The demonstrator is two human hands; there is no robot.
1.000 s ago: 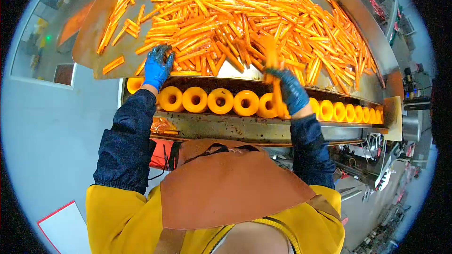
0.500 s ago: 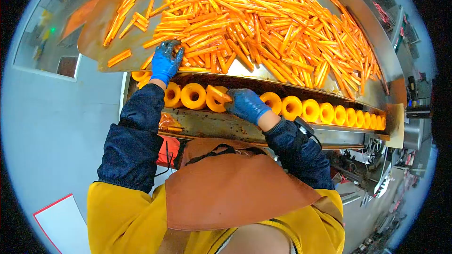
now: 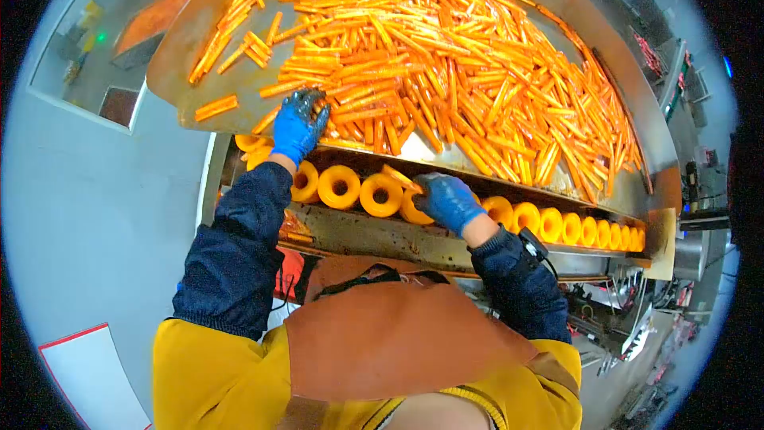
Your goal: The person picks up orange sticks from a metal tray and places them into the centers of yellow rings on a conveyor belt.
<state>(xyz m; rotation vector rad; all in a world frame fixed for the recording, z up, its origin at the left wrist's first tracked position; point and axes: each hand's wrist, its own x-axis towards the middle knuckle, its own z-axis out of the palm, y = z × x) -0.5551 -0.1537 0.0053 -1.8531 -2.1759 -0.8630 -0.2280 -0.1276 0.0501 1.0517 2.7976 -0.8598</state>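
Observation:
Both hands wear blue gloves. My left hand (image 3: 298, 123) is at the near edge of a big pile of glossy orange sticks (image 3: 374, 80), its fingers curled down onto sticks there; how many is hidden. My right hand (image 3: 447, 199) is closed on a small bundle of orange sticks (image 3: 402, 180), which points up and left from the fingertips. That bundle is just above a yellow funnel-shaped ring (image 3: 414, 211), partly covered by the hand. Beside it to the left is another yellow ring (image 3: 380, 195) with a dark round hole.
The sticks lie on a metal tray (image 3: 179, 95) with a raised far wall. Below its front edge runs a row of several yellow rings (image 3: 549, 224), reaching far right. A metal ledge (image 3: 374, 235) lies nearer me, with a clear bag of sticks (image 3: 296, 227) at its left.
The right hand has moved one ring to the right with the sticks, uncovering the ring it was over. My left hand remains at the same part of the pile. The whole view has shifted slightly.

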